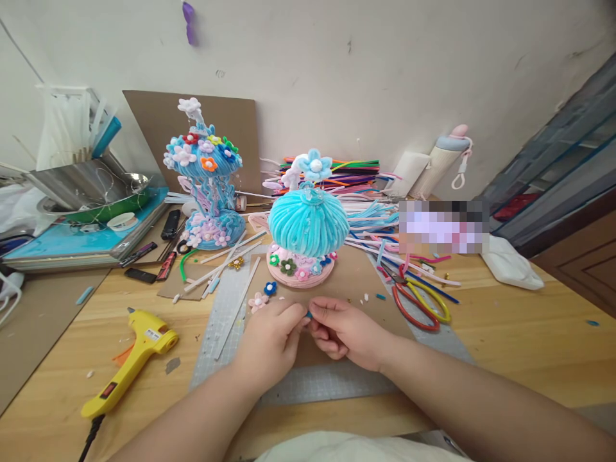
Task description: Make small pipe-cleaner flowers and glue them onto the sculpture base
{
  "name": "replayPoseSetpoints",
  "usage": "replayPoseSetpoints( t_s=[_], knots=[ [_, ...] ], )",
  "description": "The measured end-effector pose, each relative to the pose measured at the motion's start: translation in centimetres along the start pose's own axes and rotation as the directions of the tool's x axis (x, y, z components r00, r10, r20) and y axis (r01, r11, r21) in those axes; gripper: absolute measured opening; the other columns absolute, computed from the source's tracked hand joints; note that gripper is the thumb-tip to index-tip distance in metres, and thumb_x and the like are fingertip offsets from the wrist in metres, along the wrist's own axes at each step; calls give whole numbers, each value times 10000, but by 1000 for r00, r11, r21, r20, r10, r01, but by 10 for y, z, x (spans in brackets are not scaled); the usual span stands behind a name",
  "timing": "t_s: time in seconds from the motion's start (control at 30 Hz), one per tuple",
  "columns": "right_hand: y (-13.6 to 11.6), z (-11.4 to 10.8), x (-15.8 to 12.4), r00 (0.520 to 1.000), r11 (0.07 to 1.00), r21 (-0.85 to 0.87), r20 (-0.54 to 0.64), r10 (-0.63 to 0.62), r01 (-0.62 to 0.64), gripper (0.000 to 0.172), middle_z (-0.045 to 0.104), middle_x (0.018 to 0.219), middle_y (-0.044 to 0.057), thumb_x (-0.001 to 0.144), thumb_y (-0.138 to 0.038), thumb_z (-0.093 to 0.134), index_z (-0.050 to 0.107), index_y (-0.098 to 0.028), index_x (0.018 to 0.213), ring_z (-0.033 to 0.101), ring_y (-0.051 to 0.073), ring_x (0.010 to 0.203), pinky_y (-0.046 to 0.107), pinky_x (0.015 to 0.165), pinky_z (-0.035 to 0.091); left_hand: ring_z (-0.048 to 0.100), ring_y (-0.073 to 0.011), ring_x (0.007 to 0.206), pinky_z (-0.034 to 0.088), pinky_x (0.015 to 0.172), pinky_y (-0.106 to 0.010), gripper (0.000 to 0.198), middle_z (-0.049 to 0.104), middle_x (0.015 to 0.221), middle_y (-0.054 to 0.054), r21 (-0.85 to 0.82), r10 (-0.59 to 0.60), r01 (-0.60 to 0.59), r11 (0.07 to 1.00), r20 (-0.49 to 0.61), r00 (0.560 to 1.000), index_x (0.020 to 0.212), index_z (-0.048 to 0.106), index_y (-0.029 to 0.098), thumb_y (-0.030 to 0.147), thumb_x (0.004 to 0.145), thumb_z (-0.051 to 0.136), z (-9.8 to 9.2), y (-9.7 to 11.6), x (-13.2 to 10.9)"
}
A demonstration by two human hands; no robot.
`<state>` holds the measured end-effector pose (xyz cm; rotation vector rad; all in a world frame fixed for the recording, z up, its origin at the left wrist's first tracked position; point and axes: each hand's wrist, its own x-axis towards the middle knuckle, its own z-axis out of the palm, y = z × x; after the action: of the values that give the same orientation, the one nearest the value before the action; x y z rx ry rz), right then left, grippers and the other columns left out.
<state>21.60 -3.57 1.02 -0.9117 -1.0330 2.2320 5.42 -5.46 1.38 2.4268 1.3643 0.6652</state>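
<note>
My left hand [275, 340] and my right hand [344, 330] meet above the brown cardboard [356, 346]. Between their fingertips shows a small blue piece [308, 314], mostly hidden; both hands pinch it. Just beyond them stands a turquoise domed pipe-cleaner piece [308, 221] on a round pink base [301, 279] with small flowers. A dark blue flower [270, 289] and a pale pink flower [258, 301] lie beside my left hand.
A yellow glue gun [139, 359] lies at the left, scissors with red and yellow handles [416, 305] at the right. Behind stand a decorated blue piece [205, 160], pipe-cleaner bundles [337, 176], a metal pot [86, 186] and a bottle [440, 167].
</note>
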Motion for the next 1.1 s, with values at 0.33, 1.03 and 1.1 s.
replayPoseSetpoints(
  t_s=[0.33, 1.03, 1.1],
  knots=[
    [3, 9, -2, 994, 1000, -8, -110, -11, 10, 348, 306, 486, -100, 746, -440, 581, 372, -184, 639, 189, 14, 369, 159, 348, 63, 461, -144, 639, 288, 557, -250, 184, 506, 653, -20, -21, -62, 61, 998, -14, 998, 677, 443, 179, 178, 845, 368, 7, 3, -2],
    [4, 4, 1, 984, 992, -7, -128, -124, 124, 318, 385, 507, -77, 770, -450, 541, 411, -181, 663, 282, 29, 376, 162, 348, 104, 489, -145, 672, 339, 602, -259, 139, 555, 709, -18, -142, -129, 119, 983, -60, 990, 801, 521, 183, 240, 849, 404, 4, 4, 2],
    [1, 1, 0, 979, 985, -25, -116, -170, 169, 322, 409, 515, -64, 788, -471, 510, 437, -175, 682, 320, 38, 389, 163, 350, 122, 489, -144, 674, 346, 612, -260, 139, 557, 723, -18, -173, -122, 107, 979, -77, 990, 845, 527, 185, 268, 849, 415, 2, 3, 2]
  ],
)
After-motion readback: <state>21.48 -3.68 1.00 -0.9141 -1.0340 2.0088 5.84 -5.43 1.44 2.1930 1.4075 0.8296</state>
